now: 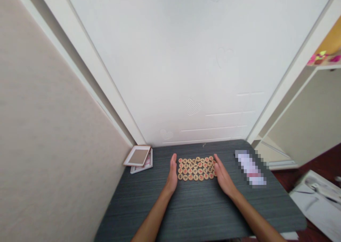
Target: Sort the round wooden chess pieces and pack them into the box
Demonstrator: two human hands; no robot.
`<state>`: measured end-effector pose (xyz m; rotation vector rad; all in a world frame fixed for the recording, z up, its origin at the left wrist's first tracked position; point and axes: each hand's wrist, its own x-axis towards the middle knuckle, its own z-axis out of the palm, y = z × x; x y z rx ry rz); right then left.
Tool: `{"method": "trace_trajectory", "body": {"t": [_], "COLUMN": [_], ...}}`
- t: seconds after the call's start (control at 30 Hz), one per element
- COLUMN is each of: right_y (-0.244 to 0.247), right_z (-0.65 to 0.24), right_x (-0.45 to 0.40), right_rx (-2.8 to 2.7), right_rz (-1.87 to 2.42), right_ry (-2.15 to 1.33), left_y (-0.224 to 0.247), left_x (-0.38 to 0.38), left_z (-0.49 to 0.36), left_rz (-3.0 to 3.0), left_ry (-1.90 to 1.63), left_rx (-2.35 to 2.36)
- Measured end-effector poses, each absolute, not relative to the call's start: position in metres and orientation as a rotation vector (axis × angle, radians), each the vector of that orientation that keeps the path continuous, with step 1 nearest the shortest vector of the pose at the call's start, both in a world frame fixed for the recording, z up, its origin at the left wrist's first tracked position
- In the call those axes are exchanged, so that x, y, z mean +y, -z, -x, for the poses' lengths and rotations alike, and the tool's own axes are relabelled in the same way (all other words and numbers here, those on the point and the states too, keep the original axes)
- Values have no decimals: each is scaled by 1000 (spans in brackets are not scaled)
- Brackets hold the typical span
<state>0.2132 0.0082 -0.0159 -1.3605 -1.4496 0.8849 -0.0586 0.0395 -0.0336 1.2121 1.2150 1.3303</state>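
The person's left hand (172, 172) stands on its edge, with the palm turned inward and the fingers straight and close together; it is flat and open, and has hold of nothing. The right hand (223, 176) faces it in nearly the same way, also flat, with straight fingers, and it does not grasp anything. Between the two palms lies a block of round, light-brown game pieces (195, 171), marked with red or dark characters and arranged in four rows. The rows are close but not perfectly straight: in the far row, one piece near the middle sits slightly farther out than its neighbours. The left hand is just beside the left end of the block. The right hand partly covers the pieces at the right end, and I cannot tell if it presses on them.

All this is upon a dark grey table with fine streaks and rounded corners (197, 206). At its far left corner, a flat, pale-framed lid with a brown centre (137, 156) lies askew on a shallow white box (144, 166). On the right side of the table there is a whitish, elongated object (252, 167), blurred into squares. Behind the table rises a white panel with embossed hearts and lines (173, 57).
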Motion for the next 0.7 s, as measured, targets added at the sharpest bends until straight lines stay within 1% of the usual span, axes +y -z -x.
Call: {"method": "trace_trajectory", "body": {"t": [0.17,0.43,0.5,0.6,0.7], "right_y": [18,18,18,17,16], "right_z": [-212,-208,-212,-226,-245], "right_x": [21,20,16,6,-7], "right_rx": [-1447,-1471,-1536,-1714,-1893], "right_rz": [1334,1375,1381,1395,1422], "right_ry": [-887,-857,-789,-620,-572], "left_y": [23,25,17,0,-18], "left_x": [58,49,37,12,-7], "left_z": [52,52,55,59,59], "left_rz": [-1214,-1263,-1367,-1709,-1966], "left_ry": [-1301,-1295,-1278,-1198,-1045], "left_rx": [1190,1232,1279,1348,1275]}}
